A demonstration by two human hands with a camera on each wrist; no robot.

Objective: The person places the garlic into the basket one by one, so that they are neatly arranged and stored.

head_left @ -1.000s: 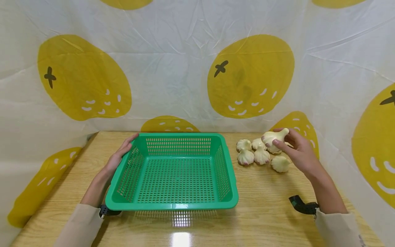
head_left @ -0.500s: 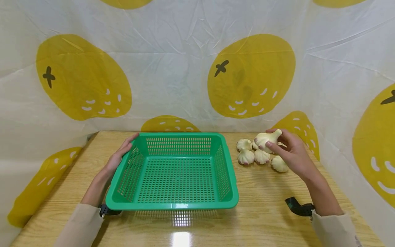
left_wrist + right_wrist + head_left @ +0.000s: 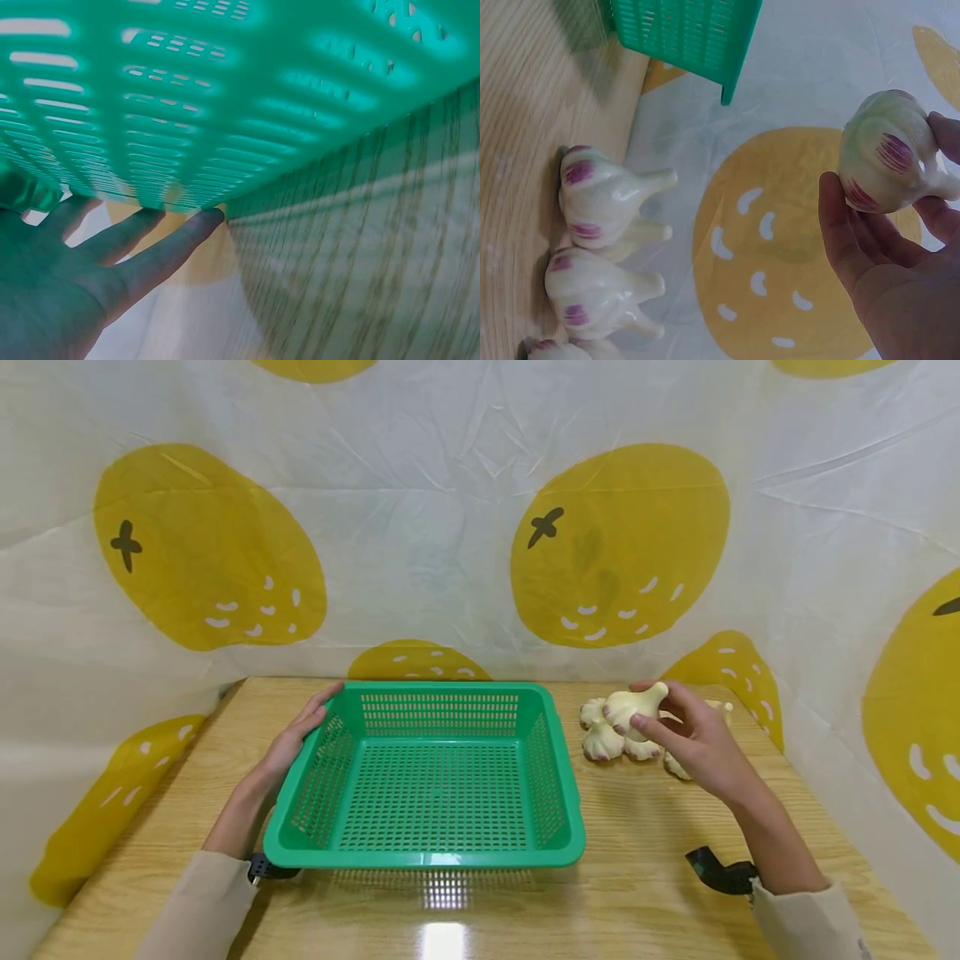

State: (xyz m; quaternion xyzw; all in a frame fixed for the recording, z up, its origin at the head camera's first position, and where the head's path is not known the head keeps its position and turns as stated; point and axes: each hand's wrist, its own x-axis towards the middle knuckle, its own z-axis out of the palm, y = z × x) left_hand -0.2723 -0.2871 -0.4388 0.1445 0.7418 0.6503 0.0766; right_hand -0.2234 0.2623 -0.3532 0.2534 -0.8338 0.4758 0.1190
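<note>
A green slotted plastic basket (image 3: 426, 859) stands on the table with nothing inside. My left hand (image 3: 287, 745) lies along its left side, fingertips at the far left rim. In the left wrist view that hand's straight fingers (image 3: 161, 259) touch the outside of the slotted wall (image 3: 247, 142). My right hand (image 3: 708, 756) holds a glossy garlic bulb (image 3: 630, 707), raised above the other bulbs, between thumb and fingers. Purple streaks mark this bulb (image 3: 889, 154) in the right wrist view, its stalk turned toward the palm.
Several more garlic bulbs (image 3: 602, 743) sit on the wooden table (image 3: 637, 877) right of the basket, partly behind my right hand. Seen from the right wrist, garlic bulbs (image 3: 604, 199) stand with stalks up. A white cloth (image 3: 420, 552) with yellow fruit prints hangs behind the table.
My right hand has moved left with the garlic bulb, over the cluster toward the basket. My left hand has stayed against the basket.
</note>
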